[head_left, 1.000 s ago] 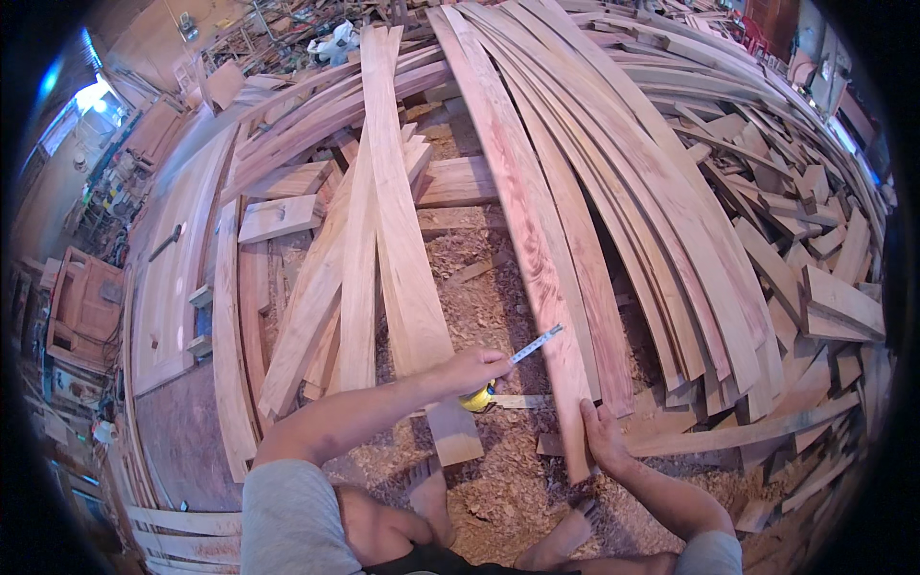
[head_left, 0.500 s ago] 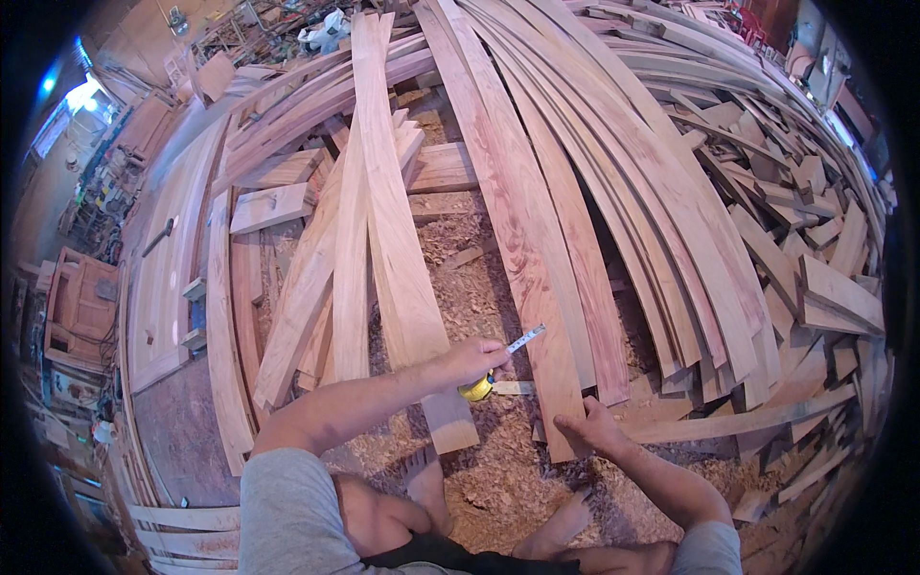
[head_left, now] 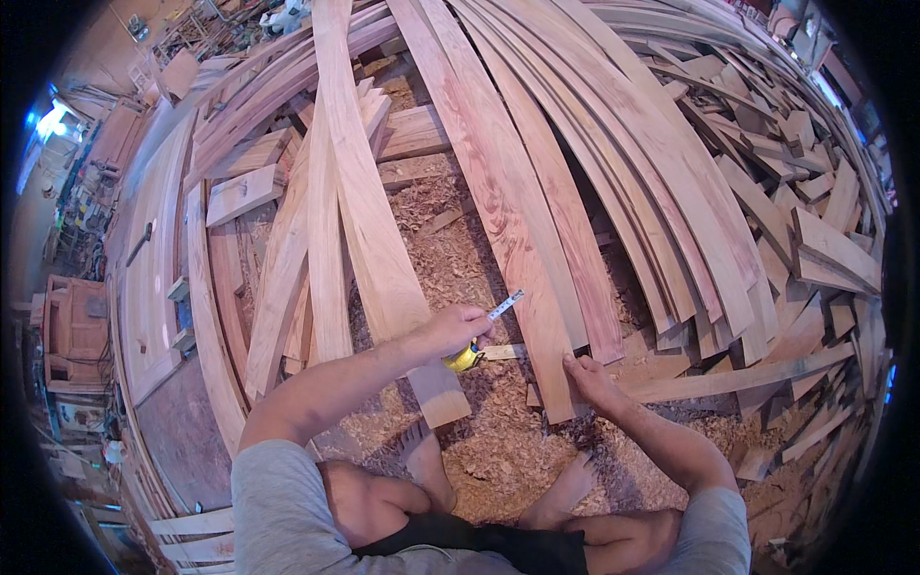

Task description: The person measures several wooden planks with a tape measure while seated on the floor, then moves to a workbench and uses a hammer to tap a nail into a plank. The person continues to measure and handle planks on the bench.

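Note:
My left hand (head_left: 464, 329) is closed round a yellow tape measure (head_left: 462, 359). A short length of its white blade (head_left: 505, 305) sticks out towards a long reddish plank (head_left: 525, 264), its tip over the plank's left part. At the near end of that plank, my right hand (head_left: 594, 381) grips the right edge; the fingers beneath are partly hidden. A paler plank (head_left: 379, 259) passes under my left forearm, its near end showing below the wrist. Between the two planks, a small light wood piece (head_left: 504, 353) lies beside the tape measure.
Long boards (head_left: 642, 182) lie stacked to the right, with a heap of offcuts (head_left: 767, 163) beyond. Wood shavings (head_left: 498, 460) cover the ground round my bare feet. At the left are a wide panel (head_left: 153, 278) with a dark-handled tool (head_left: 140, 243) and a wooden cabinet frame (head_left: 77, 335).
The whole view has shifted, so the scene sits higher and further left. My right hand has slid slightly up the plank's edge, away from its near end. The left hand still holds the tape measure.

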A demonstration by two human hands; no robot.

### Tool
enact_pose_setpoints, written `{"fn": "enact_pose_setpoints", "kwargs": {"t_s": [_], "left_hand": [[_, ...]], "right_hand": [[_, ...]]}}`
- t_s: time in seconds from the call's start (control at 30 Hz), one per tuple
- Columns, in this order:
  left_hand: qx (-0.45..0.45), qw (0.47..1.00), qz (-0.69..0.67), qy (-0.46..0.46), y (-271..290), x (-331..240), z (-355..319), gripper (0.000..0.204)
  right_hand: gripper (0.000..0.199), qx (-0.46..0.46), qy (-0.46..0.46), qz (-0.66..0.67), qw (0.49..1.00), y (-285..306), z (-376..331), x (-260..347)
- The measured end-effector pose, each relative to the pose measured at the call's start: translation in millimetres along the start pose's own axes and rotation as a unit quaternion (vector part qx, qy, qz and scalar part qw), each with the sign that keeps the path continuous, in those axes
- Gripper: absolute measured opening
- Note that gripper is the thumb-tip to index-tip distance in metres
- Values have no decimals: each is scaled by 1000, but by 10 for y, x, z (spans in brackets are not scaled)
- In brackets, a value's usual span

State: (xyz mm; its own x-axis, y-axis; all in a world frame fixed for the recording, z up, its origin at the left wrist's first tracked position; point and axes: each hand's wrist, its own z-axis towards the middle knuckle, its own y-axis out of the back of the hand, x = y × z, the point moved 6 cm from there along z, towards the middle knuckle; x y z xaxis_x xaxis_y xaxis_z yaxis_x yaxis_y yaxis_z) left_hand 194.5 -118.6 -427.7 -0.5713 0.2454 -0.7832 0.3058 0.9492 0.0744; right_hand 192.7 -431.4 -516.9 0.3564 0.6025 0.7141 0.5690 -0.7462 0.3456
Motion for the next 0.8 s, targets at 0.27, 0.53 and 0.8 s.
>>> {"fn": "enact_pose_setpoints", "kwargs": {"t_s": [0.27,0.53,0.8], "left_hand": [[2,1000,14,9,-5,-84,-47,27],[-3,1000,25,17,-4,-43,-51,27],[-78,997,10,26,1,-2,4,36]], "right_hand": [[48,67,8,52,996,-36,-123,178],[49,37,23,-1,999,-47,-7,93],[52,168,-54,120,977,-249,-385,338]]}}
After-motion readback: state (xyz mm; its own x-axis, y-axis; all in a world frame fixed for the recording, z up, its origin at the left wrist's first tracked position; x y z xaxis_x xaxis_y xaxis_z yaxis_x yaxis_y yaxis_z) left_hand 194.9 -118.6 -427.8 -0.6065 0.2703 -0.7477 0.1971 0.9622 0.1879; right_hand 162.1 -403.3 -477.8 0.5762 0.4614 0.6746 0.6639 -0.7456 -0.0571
